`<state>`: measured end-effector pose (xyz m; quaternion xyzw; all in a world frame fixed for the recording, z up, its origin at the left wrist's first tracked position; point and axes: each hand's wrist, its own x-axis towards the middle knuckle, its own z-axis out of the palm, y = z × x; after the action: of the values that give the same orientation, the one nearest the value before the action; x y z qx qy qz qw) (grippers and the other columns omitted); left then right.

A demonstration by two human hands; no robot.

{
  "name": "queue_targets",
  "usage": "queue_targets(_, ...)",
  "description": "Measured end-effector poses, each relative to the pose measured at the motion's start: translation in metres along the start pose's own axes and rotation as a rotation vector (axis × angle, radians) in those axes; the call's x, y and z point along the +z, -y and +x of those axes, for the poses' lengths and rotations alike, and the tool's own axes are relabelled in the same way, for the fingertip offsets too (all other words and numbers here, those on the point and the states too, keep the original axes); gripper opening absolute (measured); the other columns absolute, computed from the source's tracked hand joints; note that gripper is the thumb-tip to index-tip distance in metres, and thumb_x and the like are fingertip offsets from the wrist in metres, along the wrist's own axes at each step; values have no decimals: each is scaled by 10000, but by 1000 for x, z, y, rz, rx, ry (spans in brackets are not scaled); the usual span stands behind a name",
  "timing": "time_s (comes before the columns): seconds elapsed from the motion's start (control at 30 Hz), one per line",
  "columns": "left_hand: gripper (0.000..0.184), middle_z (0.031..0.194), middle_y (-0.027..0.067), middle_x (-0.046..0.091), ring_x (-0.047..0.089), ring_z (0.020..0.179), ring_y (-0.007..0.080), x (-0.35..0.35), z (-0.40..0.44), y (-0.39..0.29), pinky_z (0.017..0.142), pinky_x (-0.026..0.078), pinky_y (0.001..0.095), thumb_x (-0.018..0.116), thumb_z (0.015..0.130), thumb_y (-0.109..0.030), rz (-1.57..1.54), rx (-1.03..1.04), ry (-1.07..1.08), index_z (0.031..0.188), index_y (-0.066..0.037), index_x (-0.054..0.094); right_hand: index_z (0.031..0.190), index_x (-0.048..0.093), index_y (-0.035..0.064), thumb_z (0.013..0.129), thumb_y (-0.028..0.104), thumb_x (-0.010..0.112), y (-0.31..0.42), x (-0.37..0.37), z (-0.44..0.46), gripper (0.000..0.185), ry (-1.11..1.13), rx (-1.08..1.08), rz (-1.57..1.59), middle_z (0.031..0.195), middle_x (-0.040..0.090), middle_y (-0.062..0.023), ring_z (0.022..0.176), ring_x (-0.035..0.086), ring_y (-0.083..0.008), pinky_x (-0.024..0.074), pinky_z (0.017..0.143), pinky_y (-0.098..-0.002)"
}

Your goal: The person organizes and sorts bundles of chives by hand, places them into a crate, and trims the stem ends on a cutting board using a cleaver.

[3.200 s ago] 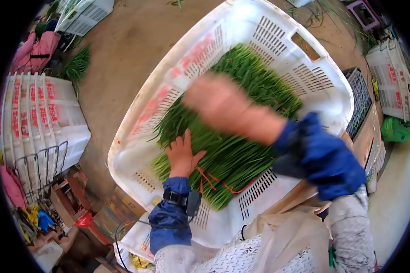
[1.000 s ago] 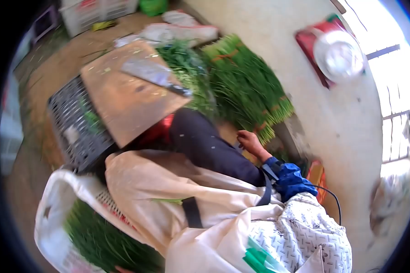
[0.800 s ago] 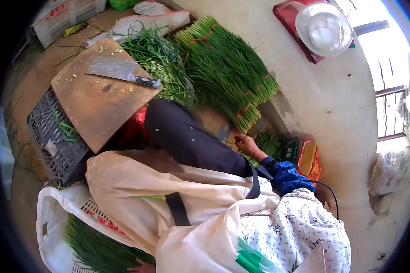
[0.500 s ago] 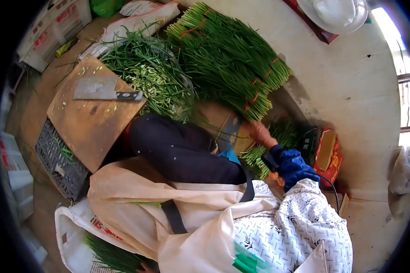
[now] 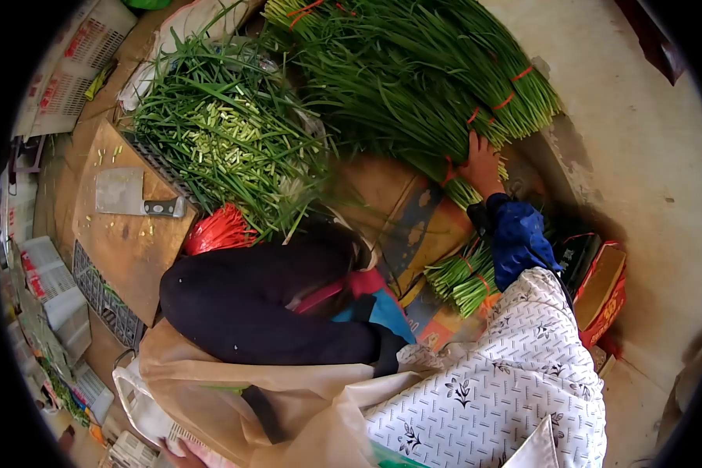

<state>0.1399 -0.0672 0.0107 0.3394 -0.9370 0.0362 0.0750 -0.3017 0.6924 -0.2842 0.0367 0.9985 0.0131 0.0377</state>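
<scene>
near the wall [image 5: 639, 148], a slanting green bundle [image 5: 417, 144] points stems [image 5: 464, 193] lower right under the right hand [image 5: 483, 166], grip closure unclear.

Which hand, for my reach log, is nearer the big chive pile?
Right hand: at the near edge of the chive pile. Left hand: farther off, by the white basket.

Greens [image 5: 413, 78] tied with red bands [image 5: 522, 73] are touched by the right hand [image 5: 483, 167]; 1 cleaver [image 5: 122, 191] is laid flat on a board [image 5: 136, 253].
</scene>
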Motion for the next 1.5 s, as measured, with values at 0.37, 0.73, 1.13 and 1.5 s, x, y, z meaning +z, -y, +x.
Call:
queue_targets(0.37, 753, 1447, 189, 465, 395, 1365, 402, -28, 121, -396, 1131, 288, 535, 807, 681, -279, -395, 1318, -55, 1337, -65, 507, 1403, 399, -91, 729, 270, 716, 70, -246, -73, 827, 748, 84, 1224, 1240, 603, -178, 1095, 602, -225, 484, 937, -327)
queue_targets(0.73, 477, 1195, 134, 612, 601, 1051, 318, -114, 159, -379, 967, 409, 524, 631, 903, -238, -174, 1542, -468, 1351, -115, 521, 1250, 619, 24, 994, 459, 522, 332, -343, -70, 514, 1426, -385, 2048, 1110, 684, -100, 919, 666, -176, 551, 831, -317)
queue_targets(1.13, 901, 872, 134, 644, 636, 800, 332, 15, 236, -193, 685, 432, 453, 832, 490, -335, -116, 567, -122, 1288, -66, 514, 1035, 634, 107, 741, 166, 680, 529, -166, -36, 302, -366, -858, 533, 1016, 558, -120, 998, 536, -320, 433, 776, -448)
queue_targets(1.5, 1013, 1169, 233, 612, 603, 1047, 402, 86, 261, -240, 908, 436, 473, 828, 541, -574, -165, 363, 340, 1288, 20, 489, 1257, 520, 41, 859, 164, 575, 510, -168, 18, 420, -478, -944, 715, 871, 580, -110, 599, 593, -263, 510, 529, -410)
